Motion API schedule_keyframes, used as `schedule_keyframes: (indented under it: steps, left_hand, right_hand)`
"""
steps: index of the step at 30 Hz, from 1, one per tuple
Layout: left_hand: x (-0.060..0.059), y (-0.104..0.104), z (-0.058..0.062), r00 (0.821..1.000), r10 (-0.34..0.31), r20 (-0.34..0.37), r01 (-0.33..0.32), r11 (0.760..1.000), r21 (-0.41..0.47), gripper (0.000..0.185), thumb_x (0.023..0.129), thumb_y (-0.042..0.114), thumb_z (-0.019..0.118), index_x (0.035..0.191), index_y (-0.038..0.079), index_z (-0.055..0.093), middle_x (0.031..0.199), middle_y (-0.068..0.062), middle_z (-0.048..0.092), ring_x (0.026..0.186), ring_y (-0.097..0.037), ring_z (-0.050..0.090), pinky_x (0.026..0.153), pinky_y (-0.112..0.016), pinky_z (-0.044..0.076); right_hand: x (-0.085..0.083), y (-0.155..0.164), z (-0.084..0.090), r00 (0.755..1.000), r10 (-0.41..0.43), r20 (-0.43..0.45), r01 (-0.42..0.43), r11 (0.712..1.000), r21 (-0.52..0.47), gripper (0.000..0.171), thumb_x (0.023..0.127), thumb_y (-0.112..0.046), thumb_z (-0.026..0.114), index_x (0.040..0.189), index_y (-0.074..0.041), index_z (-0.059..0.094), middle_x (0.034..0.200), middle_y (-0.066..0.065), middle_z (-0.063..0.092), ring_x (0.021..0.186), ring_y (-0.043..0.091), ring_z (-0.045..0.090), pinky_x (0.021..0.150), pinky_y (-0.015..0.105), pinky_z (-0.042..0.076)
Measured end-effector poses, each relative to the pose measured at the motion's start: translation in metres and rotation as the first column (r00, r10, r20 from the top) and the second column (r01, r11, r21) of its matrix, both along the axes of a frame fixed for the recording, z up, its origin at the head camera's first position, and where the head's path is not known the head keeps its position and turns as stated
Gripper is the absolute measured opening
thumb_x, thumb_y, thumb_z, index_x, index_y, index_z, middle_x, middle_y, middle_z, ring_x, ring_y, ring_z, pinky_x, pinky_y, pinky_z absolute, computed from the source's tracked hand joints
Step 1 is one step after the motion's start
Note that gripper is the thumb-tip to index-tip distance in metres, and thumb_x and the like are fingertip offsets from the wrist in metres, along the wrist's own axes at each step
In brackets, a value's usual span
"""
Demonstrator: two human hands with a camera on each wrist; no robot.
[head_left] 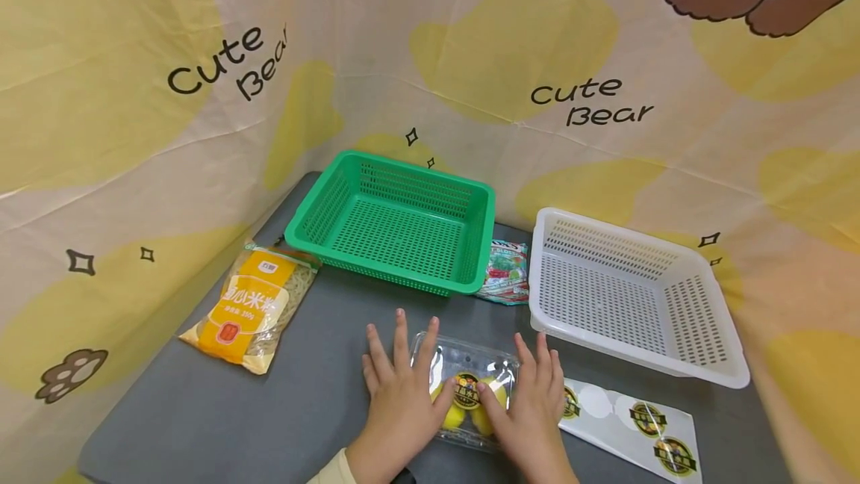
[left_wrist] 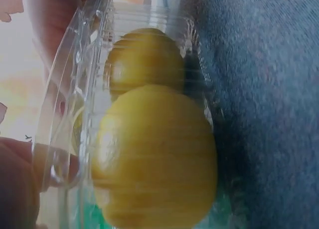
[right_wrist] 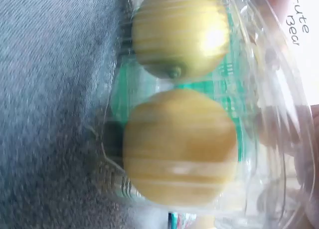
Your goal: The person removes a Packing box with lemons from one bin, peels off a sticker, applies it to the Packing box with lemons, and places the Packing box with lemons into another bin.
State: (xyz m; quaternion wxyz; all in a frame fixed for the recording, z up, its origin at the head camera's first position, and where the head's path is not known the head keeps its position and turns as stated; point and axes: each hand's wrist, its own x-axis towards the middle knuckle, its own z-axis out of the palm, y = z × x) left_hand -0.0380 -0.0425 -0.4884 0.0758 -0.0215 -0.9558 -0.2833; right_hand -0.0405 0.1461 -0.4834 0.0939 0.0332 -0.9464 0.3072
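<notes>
A clear plastic clamshell box (head_left: 463,361) lies on the grey table (head_left: 316,394) at the front centre. It holds yellow lemons (head_left: 455,415), and a round dark-and-yellow sticker (head_left: 466,389) sits on its lid. My left hand (head_left: 396,387) lies flat on the box's left side with straight fingers. My right hand (head_left: 534,398) lies flat on its right side, and both thumbs point in toward the sticker. Up close, the left wrist view shows two lemons (left_wrist: 154,159) behind the ribbed plastic. The right wrist view shows the same lemons (right_wrist: 179,144) from the other side.
A green basket (head_left: 393,222) stands at the back centre and a white basket (head_left: 631,290) at the right, both with nothing in them. A colourful snack bag (head_left: 505,271) lies between them. A noodle packet (head_left: 251,305) lies at the left. A white sticker sheet (head_left: 631,424) lies at the front right.
</notes>
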Motion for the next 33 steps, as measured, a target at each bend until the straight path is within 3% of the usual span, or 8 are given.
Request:
schedule_keyframes:
  steps: [5, 16, 25, 33]
  left_hand:
    - [0.000, -0.005, 0.000, 1.000, 0.013, -0.021, -0.013, 1.000, -0.012, 0.094, 0.092, 0.045, 0.081, 0.169, 0.023, 0.032, 0.174, -0.025, 0.007, 0.149, -0.070, 0.001, 0.104, -0.088, 0.020]
    - [0.002, -0.008, 0.000, 1.000, 0.012, 0.027, -0.013, 1.000, 0.013, 0.090, 0.094, 0.050, 0.078, 0.169, 0.026, 0.033, 0.174, -0.023, 0.011, 0.149, -0.069, 0.004, 0.105, -0.087, 0.021]
    - [0.002, -0.010, 0.002, 0.996, -0.029, 0.089, 0.018, 0.992, 0.123, 0.086, 0.096, 0.047, 0.077, 0.168, 0.025, 0.034, 0.172, -0.026, 0.017, 0.148, -0.068, 0.013, 0.106, -0.085, 0.025]
    - [-0.002, -0.010, -0.004, 0.989, -0.091, 0.114, 0.074, 0.986, 0.150, 0.080, 0.100, 0.046, 0.071, 0.168, 0.026, 0.034, 0.167, -0.031, 0.025, 0.145, -0.066, 0.027, 0.105, -0.083, 0.030]
  right_hand:
    - [0.000, 0.002, 0.000, 1.000, 0.001, -0.024, -0.001, 1.000, 0.013, 0.091, 0.088, -0.031, 0.085, 0.161, -0.006, 0.036, 0.169, 0.029, 0.017, 0.149, 0.060, 0.011, 0.106, 0.082, 0.014]
    - [0.001, 0.008, 0.001, 1.000, -0.025, 0.010, 0.025, 0.999, 0.035, 0.098, 0.087, -0.037, 0.086, 0.163, -0.006, 0.034, 0.170, 0.029, 0.014, 0.149, 0.059, 0.011, 0.106, 0.082, 0.013]
    - [0.000, 0.009, -0.002, 0.999, -0.042, 0.015, 0.041, 0.999, 0.035, 0.101, 0.085, -0.039, 0.088, 0.164, -0.006, 0.033, 0.170, 0.029, 0.014, 0.149, 0.058, 0.011, 0.107, 0.082, 0.011]
    - [0.001, 0.011, -0.008, 0.999, -0.040, -0.013, 0.040, 0.999, 0.032, 0.099, 0.084, -0.036, 0.088, 0.163, -0.006, 0.035, 0.170, 0.029, 0.015, 0.148, 0.060, 0.013, 0.104, 0.082, 0.013]
